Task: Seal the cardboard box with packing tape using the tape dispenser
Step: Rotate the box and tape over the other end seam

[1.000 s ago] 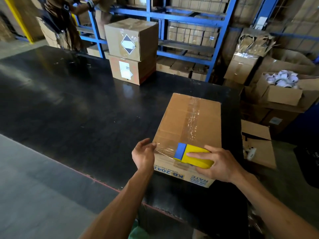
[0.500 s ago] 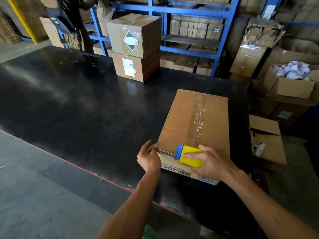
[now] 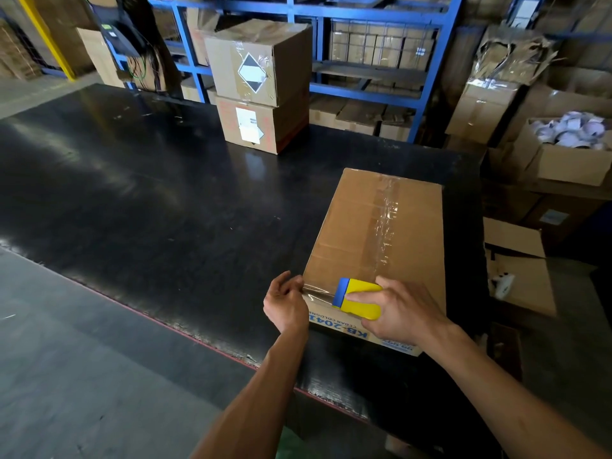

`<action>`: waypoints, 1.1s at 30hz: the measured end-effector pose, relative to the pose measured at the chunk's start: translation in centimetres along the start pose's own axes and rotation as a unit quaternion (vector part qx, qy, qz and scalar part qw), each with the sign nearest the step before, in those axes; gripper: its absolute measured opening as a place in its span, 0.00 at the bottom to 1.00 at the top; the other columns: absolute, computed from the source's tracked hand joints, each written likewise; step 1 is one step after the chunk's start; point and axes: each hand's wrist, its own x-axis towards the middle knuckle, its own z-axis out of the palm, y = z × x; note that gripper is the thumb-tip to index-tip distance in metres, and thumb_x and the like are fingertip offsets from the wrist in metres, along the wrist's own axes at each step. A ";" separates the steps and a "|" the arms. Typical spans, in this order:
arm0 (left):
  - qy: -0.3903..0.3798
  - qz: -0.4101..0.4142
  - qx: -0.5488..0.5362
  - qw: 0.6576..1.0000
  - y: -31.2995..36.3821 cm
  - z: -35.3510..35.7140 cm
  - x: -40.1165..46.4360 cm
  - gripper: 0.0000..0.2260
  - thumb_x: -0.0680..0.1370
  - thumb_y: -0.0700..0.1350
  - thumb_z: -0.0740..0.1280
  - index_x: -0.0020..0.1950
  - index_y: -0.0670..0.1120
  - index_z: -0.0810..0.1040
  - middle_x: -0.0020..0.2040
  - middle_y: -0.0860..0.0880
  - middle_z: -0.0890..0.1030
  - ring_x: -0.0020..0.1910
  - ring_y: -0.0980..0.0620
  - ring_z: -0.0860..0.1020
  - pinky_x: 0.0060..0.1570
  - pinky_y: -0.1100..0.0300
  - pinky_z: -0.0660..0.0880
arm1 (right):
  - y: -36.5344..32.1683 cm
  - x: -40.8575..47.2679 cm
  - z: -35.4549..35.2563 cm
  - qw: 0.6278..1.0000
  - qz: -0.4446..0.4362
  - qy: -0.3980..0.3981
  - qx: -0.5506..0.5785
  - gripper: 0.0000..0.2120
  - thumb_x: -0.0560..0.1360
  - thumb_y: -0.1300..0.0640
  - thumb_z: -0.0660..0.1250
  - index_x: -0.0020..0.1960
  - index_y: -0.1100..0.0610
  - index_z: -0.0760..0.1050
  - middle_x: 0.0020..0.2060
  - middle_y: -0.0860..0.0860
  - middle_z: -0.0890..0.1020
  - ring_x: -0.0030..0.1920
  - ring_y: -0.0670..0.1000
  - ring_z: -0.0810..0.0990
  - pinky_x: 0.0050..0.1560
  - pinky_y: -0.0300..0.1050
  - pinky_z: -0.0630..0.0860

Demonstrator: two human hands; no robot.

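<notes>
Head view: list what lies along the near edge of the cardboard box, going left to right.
Left hand pinching the tape end → stretched clear tape → yellow and blue tape dispenser → right hand gripping it, all at the near end of the cardboard box.

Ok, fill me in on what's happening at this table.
A person is taping a cardboard box shut on a black table. The right hand holds a yellow and blue tape dispenser at the box's near edge, and the left hand pinches the free end of clear tape at the near left corner, so a short strip stretches between them. A strip of tape already runs lengthwise over the top seam. Two stacked boxes stand at the far side of the table.
</notes>
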 end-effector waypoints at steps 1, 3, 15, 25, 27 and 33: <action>-0.004 -0.005 0.002 1.000 -0.2 -0.1 0.2 0.10 0.72 0.36 0.75 0.52 0.44 0.85 0.41 0.50 0.88 0.44 0.54 0.86 0.54 0.55 0.81 | 0.0 0.0 0.0 1.000 0.002 -0.003 0.000 0.24 0.72 0.38 0.64 0.68 0.27 0.68 0.54 0.48 0.75 0.53 0.52 0.79 0.52 0.45 0.76; -0.028 -0.014 0.011 0.999 -0.5 -0.4 0.9 0.13 0.72 0.39 0.77 0.56 0.43 0.84 0.44 0.49 0.88 0.45 0.53 0.86 0.54 0.55 0.81 | -0.1 0.1 -0.1 1.000 0.007 -0.007 0.002 0.24 0.72 0.38 0.65 0.67 0.27 0.68 0.54 0.47 0.76 0.52 0.52 0.79 0.52 0.45 0.76; -0.271 0.389 0.345 0.810 -0.5 -3.8 5.8 0.28 0.81 0.54 0.67 0.79 0.45 0.66 0.81 0.39 0.57 0.78 0.38 0.60 0.74 0.43 0.59 | -0.2 0.1 -0.2 1.000 0.003 -0.008 0.004 0.24 0.72 0.39 0.66 0.68 0.29 0.68 0.61 0.51 0.76 0.60 0.55 0.78 0.57 0.48 0.76; -0.475 0.670 0.453 0.346 1.6 0.6 9.6 0.28 0.86 0.53 0.56 0.82 0.41 0.55 0.82 0.44 0.56 0.81 0.49 0.53 0.78 0.45 0.57 | -0.1 0.6 -0.4 1.000 -0.001 -0.013 -0.009 0.24 0.73 0.36 0.64 0.68 0.28 0.67 0.63 0.48 0.75 0.64 0.52 0.75 0.60 0.46 0.72; -0.477 0.661 0.450 0.365 0.9 0.4 9.9 0.27 0.86 0.53 0.55 0.81 0.40 0.58 0.81 0.43 0.58 0.81 0.48 0.55 0.78 0.45 0.57 | -0.1 0.6 -0.2 1.000 -0.003 -0.014 -0.015 0.24 0.73 0.36 0.64 0.68 0.27 0.66 0.62 0.48 0.76 0.63 0.52 0.76 0.59 0.46 0.72; -0.482 0.657 0.442 0.375 0.7 0.4 9.9 0.27 0.86 0.55 0.52 0.81 0.40 0.58 0.81 0.42 0.59 0.81 0.46 0.57 0.79 0.46 0.56 | 0.0 0.3 -0.4 0.999 -0.016 0.005 -0.034 0.24 0.72 0.34 0.65 0.67 0.27 0.67 0.52 0.48 0.78 0.53 0.55 0.80 0.50 0.48 0.75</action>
